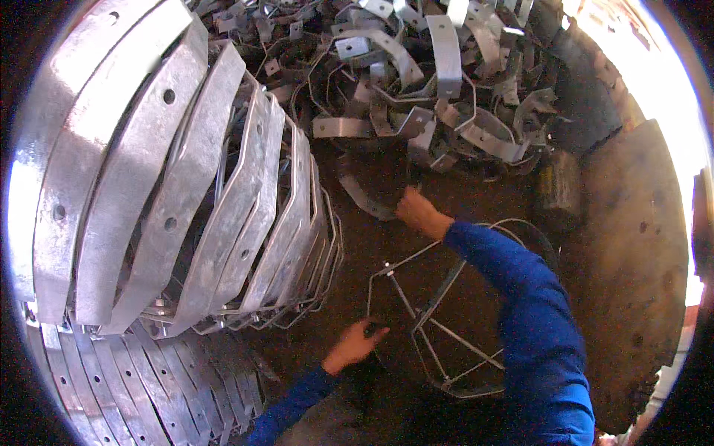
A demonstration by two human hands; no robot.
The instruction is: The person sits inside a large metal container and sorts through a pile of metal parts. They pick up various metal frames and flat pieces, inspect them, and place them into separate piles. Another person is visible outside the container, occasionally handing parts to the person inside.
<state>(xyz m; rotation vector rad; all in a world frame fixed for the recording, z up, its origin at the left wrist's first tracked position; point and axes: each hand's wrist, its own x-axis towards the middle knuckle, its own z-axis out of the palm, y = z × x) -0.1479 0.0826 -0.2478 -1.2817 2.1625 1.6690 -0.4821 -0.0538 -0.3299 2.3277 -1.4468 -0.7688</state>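
Note:
My right hand (422, 213) is closed at the end of a bent flat metal strip (366, 199), just in front of a heap of similar pieces. The strip curves off to the left of my fingers. Lower down, my left hand (355, 346) has its thumb and finger apart, with nothing visible between them. It is beside the left edge of a many-sided metal frame (418, 336) with crossing rods and bolts at its corners. My right forearm passes over this frame and hides part of it.
Bent metal strips (448, 56) lie heaped at the back. On the left stand tall stacks of assembled metal hoops (197, 215), with another stack (149, 386) below. A dark cylinder (559, 189) stands at the right, next to a brown, worn board (636, 245).

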